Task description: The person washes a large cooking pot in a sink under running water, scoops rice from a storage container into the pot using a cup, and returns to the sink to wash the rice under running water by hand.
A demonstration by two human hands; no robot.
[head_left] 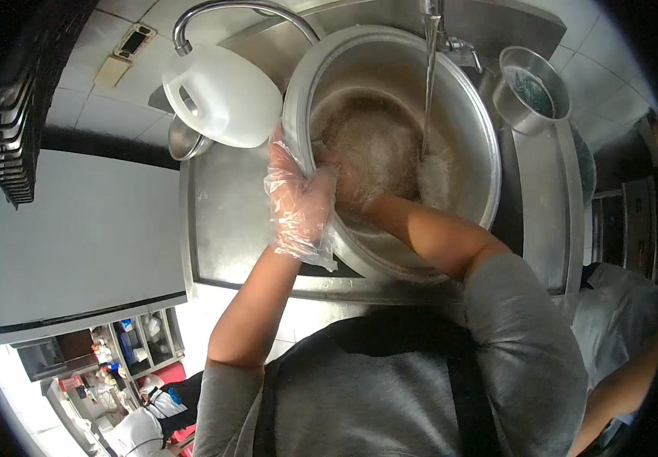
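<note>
Pot (462,129), wide and round, of dull silvery metal with a thick rolled rim, sits at the sink in the steel counter (230,206). Its inner wall is smooth, and cloudy brownish water (378,145) lies in it, grainy and darker toward the middle. A thin, clear stream (429,84) drops from the tap (433,11) and breaks into pale froth inside the pot.

Left hand (302,206): in a loose glove (298,238) of clear, crinkled plastic, bunched at the wrist. It is hooked over the near left rim, fingers bent inward, clasping the metal edge. Right hand (355,192): down in the pot, blurred by the water; cannot tell whether its fingers are spread or pressed together, nor whether they pinch anything. Right forearm bare, slanting across the rim.

Just left of the pot, a jug (230,99) of milky white plastic, rounded, with a looped handle, tilted in my view. A small shiny bowl (184,141) shows partly behind it. To the right, a small straight-sided metal pan (523,119) holds something green and rough-looking (533,93). Pale square tiles (104,53) behind, glossy. Another person (618,320) stands at the right, partly seen.
</note>
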